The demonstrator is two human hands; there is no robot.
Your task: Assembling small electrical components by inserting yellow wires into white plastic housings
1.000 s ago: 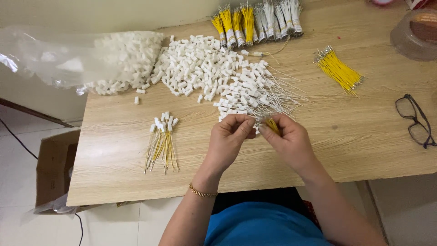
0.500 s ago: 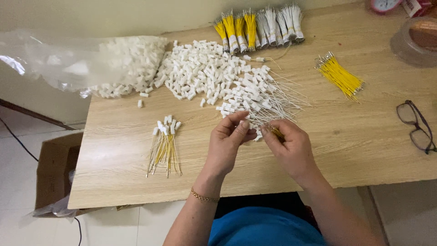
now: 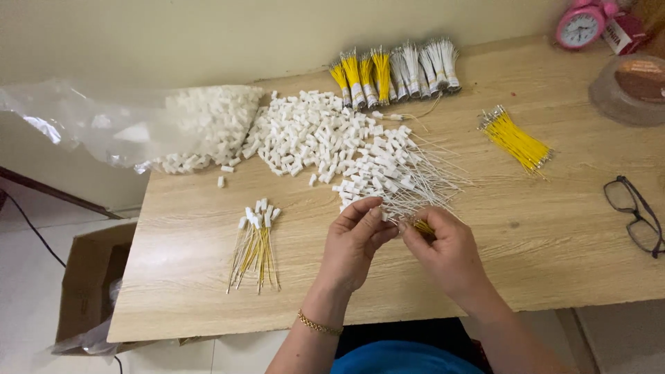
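We look down on a light wooden table (image 3: 208,291) with a heap of small white plastic connectors (image 3: 312,135) spread across it. Our left hand (image 3: 357,242) and right hand (image 3: 447,253) meet at the near edge of the heap, fingers pinched narrow. The right holds thin yellow wires (image 3: 422,226); what the left pinches we cannot tell. A finished bundle of yellow wires with white ends (image 3: 255,246) lies to the left.

At lower centre, the left hand (image 3: 357,239) and right hand (image 3: 447,253) meet over the bench (image 3: 554,263), pinching thin yellow wires (image 3: 422,226) beside a heap of white connectors (image 3: 325,135). A finished bundle (image 3: 255,242) lies left.
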